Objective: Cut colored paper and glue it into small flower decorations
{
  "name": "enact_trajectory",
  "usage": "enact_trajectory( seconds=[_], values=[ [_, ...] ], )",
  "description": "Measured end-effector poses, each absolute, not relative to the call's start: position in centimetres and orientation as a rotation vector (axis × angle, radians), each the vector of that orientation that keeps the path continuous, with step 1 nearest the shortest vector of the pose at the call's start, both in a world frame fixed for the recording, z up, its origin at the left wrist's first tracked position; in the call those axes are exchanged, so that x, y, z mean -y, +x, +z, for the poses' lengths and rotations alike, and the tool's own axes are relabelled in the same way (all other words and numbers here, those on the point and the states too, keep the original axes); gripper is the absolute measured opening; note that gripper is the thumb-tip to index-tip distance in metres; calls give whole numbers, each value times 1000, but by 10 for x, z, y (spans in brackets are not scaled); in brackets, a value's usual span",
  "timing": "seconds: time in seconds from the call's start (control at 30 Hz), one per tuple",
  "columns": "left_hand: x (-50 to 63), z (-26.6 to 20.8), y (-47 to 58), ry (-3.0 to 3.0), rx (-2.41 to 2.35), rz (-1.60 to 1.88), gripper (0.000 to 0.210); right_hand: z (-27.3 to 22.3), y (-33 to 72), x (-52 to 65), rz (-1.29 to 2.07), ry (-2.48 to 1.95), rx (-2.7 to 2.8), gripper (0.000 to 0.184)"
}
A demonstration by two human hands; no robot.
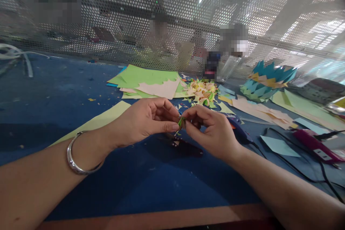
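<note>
Between my two hands is a small folded piece of green paper (180,122), mostly covered by the fingertips. My left hand (151,118), with a silver bangle on the wrist, pinches it from the left. From the right, the thumb and fingertips of my right hand (210,129) close on the same piece. Under the hands lies a dark-handled tool (187,146), its other end hidden. Just beyond the hands is a heap of small folded paper pieces (203,90) in cream, yellow and green.
Green paper sheets (148,75) and a cut pink sheet (161,88) lie behind. A spiky blue, yellow and green paper construction (265,81) stands at right. Nearby are a dark corded tool (241,131) and a magenta power strip (318,145) with cables. Perforated metal (129,18) bounds the table's far side.
</note>
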State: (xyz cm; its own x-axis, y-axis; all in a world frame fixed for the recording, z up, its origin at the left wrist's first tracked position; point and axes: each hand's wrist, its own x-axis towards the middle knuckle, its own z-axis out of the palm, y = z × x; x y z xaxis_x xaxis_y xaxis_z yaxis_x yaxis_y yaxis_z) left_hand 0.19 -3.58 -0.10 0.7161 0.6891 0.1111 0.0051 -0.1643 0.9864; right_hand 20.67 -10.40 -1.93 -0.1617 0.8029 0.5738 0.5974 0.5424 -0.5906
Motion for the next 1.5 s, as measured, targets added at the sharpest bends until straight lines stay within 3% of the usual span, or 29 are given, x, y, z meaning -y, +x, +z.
enact_trajectory(
  seconds=[0.43, 1.5],
  values=[
    [43, -9, 9, 1932, -742, 758, 6, -19, 207, 101, 360, -1178, 1943, 13],
    [55, -3, 6, 2106, -790, 807, 9, -21, 205, 103, 352, -1150, 1930, 13]
  ],
)
